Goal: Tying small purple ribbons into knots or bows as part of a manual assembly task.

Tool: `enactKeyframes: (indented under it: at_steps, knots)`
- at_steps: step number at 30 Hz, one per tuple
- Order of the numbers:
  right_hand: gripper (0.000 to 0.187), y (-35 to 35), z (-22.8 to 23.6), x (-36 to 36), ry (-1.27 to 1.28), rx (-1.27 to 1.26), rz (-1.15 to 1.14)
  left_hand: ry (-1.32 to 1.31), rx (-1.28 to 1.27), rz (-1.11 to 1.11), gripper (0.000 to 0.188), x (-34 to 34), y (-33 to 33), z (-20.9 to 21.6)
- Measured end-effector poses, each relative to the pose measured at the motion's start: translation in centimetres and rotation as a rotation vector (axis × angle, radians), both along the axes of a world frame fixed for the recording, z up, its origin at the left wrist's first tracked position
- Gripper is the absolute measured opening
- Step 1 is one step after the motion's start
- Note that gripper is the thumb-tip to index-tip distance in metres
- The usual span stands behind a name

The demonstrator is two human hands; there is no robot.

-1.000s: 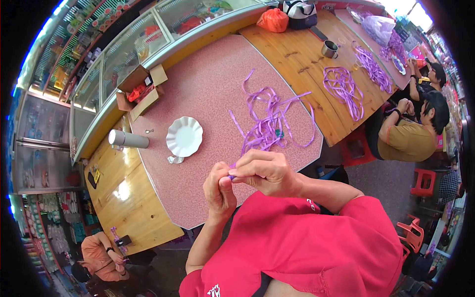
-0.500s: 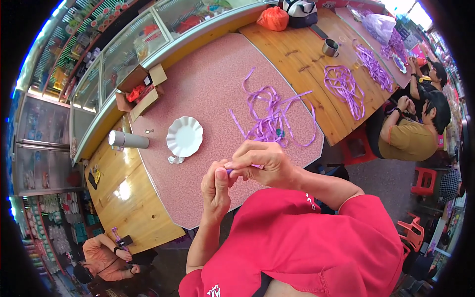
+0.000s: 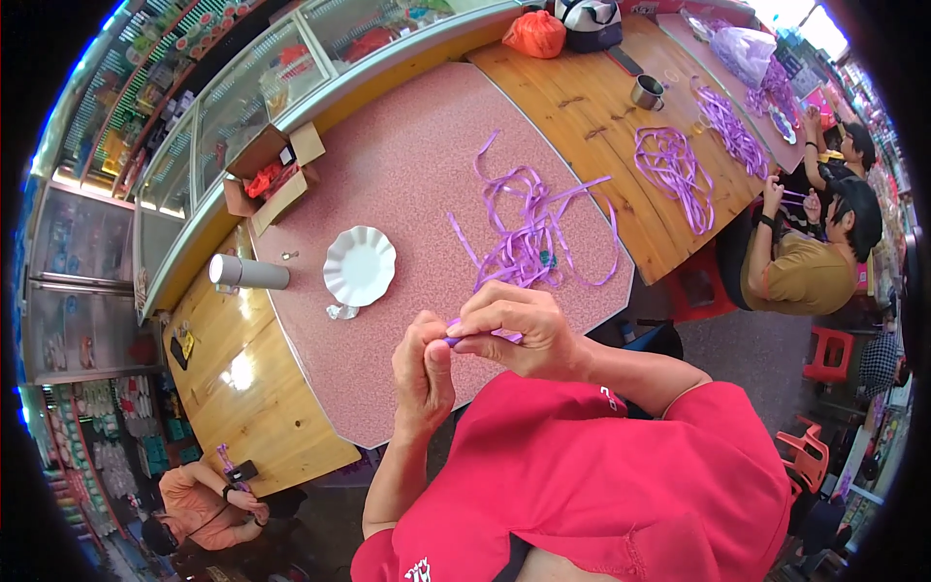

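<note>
Pink speckled tabletop [image 3: 407, 184] carries a loose tangle of purple ribbons [image 3: 529, 238] and a white scalloped plate [image 3: 360, 266]. Over its near edge, the left hand [image 3: 424, 373] and right hand [image 3: 514, 330] meet, both pinching a short purple ribbon piece [image 3: 475, 338]. Mostly hidden by the fingers, this flat, glossy strip runs roughly left to right between the two hands.

Bare pink tabletop [image 3: 407, 184] lies between white plate [image 3: 360, 266] and ribbon tangle [image 3: 529, 238].
</note>
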State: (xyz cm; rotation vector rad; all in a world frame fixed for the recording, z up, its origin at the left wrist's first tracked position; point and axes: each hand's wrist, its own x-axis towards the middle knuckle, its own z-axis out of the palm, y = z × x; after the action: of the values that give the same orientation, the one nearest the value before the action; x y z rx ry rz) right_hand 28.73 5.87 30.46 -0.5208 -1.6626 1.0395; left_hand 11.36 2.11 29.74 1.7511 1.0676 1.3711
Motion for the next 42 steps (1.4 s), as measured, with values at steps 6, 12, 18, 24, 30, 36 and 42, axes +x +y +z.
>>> enactKeyframes:
  at_steps: [6,12,18,24,30,36,42]
  knots:
    - [0.021,2.1,-3.6,0.6,-0.191,0.139,-0.14,0.229,-0.193,0.059,0.023,-2.3,-0.6,-1.7]
    - [0.011,5.6,-12.4,4.9,-0.375,-0.356,-0.403,0.53,-0.324,0.557,0.018,-10.0,-3.8,-7.0]
    - [0.017,5.7,-21.0,5.4,-0.598,-0.295,-0.305,0.833,-0.427,0.672,0.017,-18.3,-7.8,-13.4]
    - [0.012,7.2,-26.7,0.7,-0.637,-0.106,-0.334,0.43,-0.769,0.508,0.018,-18.2,-8.9,-21.2]
    - [0.014,8.5,-28.5,-0.4,-1.107,-0.039,-0.297,0.66,-0.603,0.367,0.02,-12.7,-5.5,-21.0]
    - [0.013,9.9,-20.4,0.4,-0.757,0.365,-0.308,0.38,-0.556,0.219,0.026,-6.9,-0.8,-16.6]
    - [0.017,9.1,-9.5,1.9,-0.514,-0.173,0.127,0.128,-0.324,0.072,0.031,-0.7,4.4,-11.8]
